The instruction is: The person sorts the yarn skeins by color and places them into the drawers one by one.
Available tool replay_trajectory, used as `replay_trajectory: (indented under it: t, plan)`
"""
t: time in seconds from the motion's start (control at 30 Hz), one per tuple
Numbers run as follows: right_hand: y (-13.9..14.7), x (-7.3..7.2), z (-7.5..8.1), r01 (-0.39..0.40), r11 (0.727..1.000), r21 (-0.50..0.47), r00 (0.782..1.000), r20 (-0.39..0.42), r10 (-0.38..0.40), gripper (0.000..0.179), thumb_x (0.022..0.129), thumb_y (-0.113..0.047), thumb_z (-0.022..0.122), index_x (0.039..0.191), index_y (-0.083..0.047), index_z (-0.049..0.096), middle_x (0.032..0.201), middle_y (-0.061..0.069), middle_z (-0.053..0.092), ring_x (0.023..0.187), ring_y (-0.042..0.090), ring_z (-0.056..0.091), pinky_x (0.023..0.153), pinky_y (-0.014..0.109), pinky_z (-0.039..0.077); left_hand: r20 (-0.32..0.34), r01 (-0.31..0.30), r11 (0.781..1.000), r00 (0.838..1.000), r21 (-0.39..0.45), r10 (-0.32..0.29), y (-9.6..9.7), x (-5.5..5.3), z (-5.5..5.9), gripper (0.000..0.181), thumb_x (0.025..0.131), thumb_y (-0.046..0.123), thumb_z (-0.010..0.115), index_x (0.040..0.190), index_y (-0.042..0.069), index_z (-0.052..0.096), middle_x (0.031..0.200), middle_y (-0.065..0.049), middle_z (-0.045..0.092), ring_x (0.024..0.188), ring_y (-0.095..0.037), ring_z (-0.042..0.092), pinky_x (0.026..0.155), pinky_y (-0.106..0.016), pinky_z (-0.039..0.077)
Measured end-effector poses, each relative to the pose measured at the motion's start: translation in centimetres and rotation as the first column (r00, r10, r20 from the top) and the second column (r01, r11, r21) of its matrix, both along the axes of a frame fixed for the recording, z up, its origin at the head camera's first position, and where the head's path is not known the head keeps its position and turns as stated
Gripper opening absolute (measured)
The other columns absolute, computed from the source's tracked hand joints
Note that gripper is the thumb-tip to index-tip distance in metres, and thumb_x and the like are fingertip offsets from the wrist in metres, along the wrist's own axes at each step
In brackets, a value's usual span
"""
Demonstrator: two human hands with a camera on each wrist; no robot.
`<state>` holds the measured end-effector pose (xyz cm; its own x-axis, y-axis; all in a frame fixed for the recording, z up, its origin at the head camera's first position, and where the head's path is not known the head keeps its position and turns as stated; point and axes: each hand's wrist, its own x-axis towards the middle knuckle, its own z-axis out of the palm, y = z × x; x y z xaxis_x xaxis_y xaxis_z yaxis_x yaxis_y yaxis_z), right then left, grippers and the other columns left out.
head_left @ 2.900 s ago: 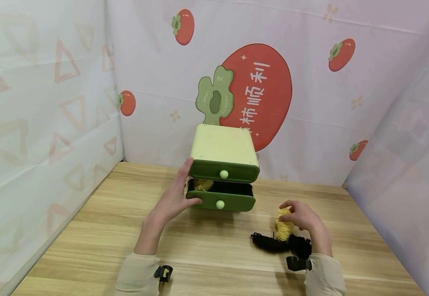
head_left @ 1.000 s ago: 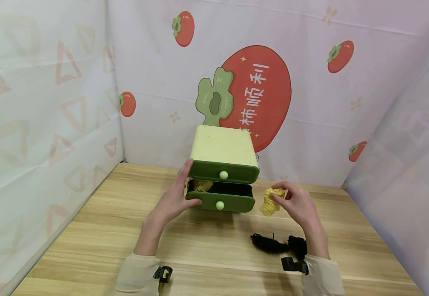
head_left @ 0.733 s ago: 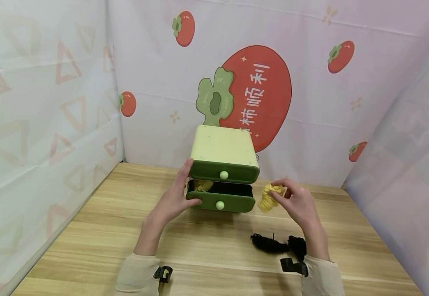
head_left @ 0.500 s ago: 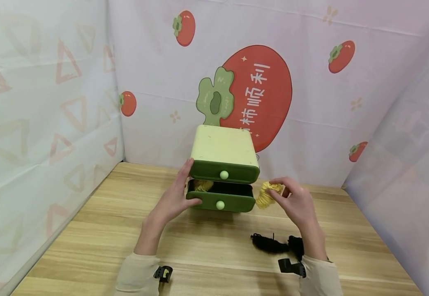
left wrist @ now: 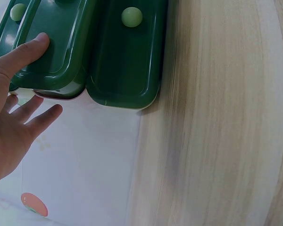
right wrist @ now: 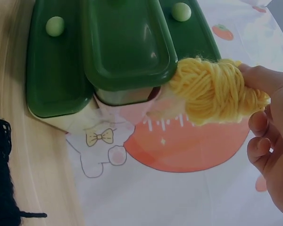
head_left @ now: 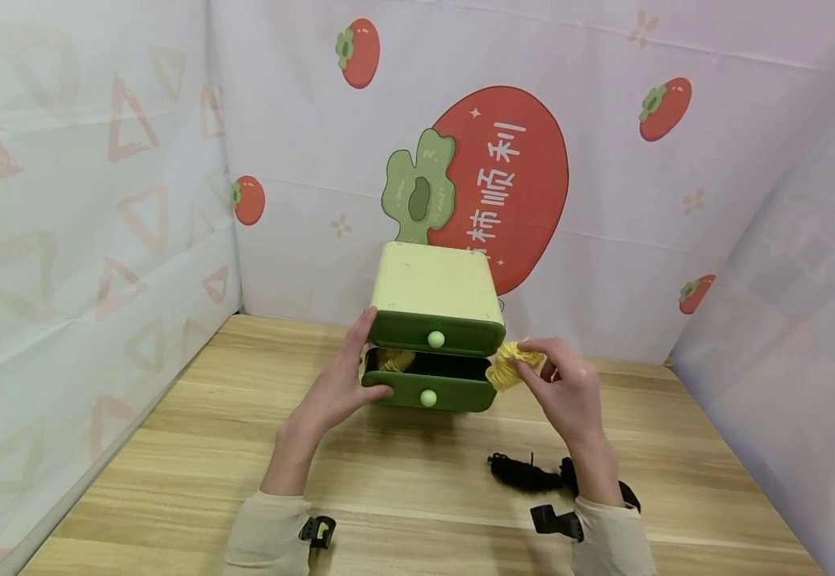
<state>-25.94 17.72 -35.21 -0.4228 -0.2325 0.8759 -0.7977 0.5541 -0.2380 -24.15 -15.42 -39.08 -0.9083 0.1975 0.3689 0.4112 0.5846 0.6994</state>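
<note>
In the head view, a small cabinet [head_left: 435,280] with a cream top and green drawers stands on the table. One drawer [head_left: 464,394] below the top one is pulled out, with a yellow yarn bundle [head_left: 394,360] in its left end. My left hand [head_left: 334,390] lays its thumb on that drawer's front, its fingers extended beside the cabinet's left side. My right hand [head_left: 569,392] pinches another yellow yarn bundle [right wrist: 212,92] between thumb and fingers, at the open drawer's right end. Whether this bundle touches the drawer I cannot tell.
A black yarn bundle [head_left: 525,472] lies on the table right of the cabinet. More black yarn [head_left: 569,474] beside it is partly hidden by my right forearm. Below the pulled-out drawer sits a shut bottom drawer [left wrist: 125,61]. Printed cloth [head_left: 302,264] hangs behind the table.
My right hand picked the yellow yarn bundle up from beside the black yarn and carried it up and left to the open drawer's right end. My left hand has stayed put.
</note>
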Motion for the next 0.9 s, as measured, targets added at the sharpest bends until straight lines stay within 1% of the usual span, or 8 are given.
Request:
replay_trajectory:
  t: [0.13, 0.33, 0.57, 0.73, 0.9]
  plan:
    - [-1.0, 0.0, -0.2, -0.01, 0.999, -0.046, 0.999, -0.045, 0.007, 0.032, 0.068, 0.007, 0.086, 0.096, -0.004, 0.075, 0.087, 0.008, 0.071, 0.053, 0.003, 0.041, 0.048, 0.013, 0.035, -0.003, -0.001, 1.0, 1.0, 0.001, 0.001, 0.0, 0.0, 0.0, 0.127, 0.077, 0.016, 0.086, 0.157, 0.045, -0.008, 0.168, 0.005, -0.001, 0.152, -0.031, 0.021, 0.109, -0.058, 0.042]
    - [-2.5, -0.1, -0.8, -0.015, 0.997, -0.076, 0.998, -0.063, 0.01, 0.03, 0.07, 0.004, 0.086, 0.096, -0.005, 0.074, 0.088, 0.008, 0.071, 0.053, 0.004, 0.039, 0.048, 0.014, 0.034, -0.014, -0.002, 1.0, 1.0, -0.006, 0.002, 0.0, 0.0, 0.1, 0.127, 0.077, 0.016, 0.087, 0.157, 0.043, -0.008, 0.169, 0.003, 0.0, 0.152, -0.032, 0.022, 0.108, -0.058, 0.043]
    - [-3.5, 0.1, -1.5, -0.008, 0.994, -0.105, 0.999, -0.034, 0.005, 0.027, 0.07, 0.002, 0.086, 0.092, -0.005, 0.072, 0.088, 0.006, 0.07, 0.052, 0.005, 0.038, 0.047, 0.014, 0.034, -0.009, -0.001, 1.0, 1.0, 0.001, 0.001, 0.1, 0.0, -0.1, 0.126, 0.077, 0.016, 0.086, 0.157, 0.044, -0.007, 0.169, 0.004, 0.0, 0.152, -0.032, 0.022, 0.108, -0.059, 0.042]
    - [-4.1, 0.2, -1.7, -0.007, 0.996, -0.087, 1.0, -0.015, 0.006, 0.024, 0.073, -0.001, 0.086, 0.091, -0.006, 0.071, 0.091, 0.007, 0.07, 0.051, 0.006, 0.04, 0.048, 0.015, 0.035, -0.006, -0.004, 1.0, 1.0, 0.001, 0.004, 0.0, 0.0, -0.1, 0.126, 0.078, 0.017, 0.086, 0.157, 0.045, -0.007, 0.169, 0.004, 0.0, 0.151, -0.033, 0.024, 0.107, -0.059, 0.043]
    - [-4.5, 0.2, -2.1, 0.001, 0.998, -0.061, 1.0, 0.011, -0.001, 0.024, 0.072, -0.001, 0.086, 0.089, -0.008, 0.07, 0.09, 0.008, 0.071, 0.051, 0.004, 0.041, 0.049, 0.014, 0.036, -0.015, -0.005, 1.0, 1.0, -0.007, 0.005, 0.0, -0.1, -0.1, 0.126, 0.078, 0.017, 0.086, 0.157, 0.044, -0.007, 0.169, 0.002, 0.001, 0.151, -0.033, 0.023, 0.109, -0.059, 0.041]
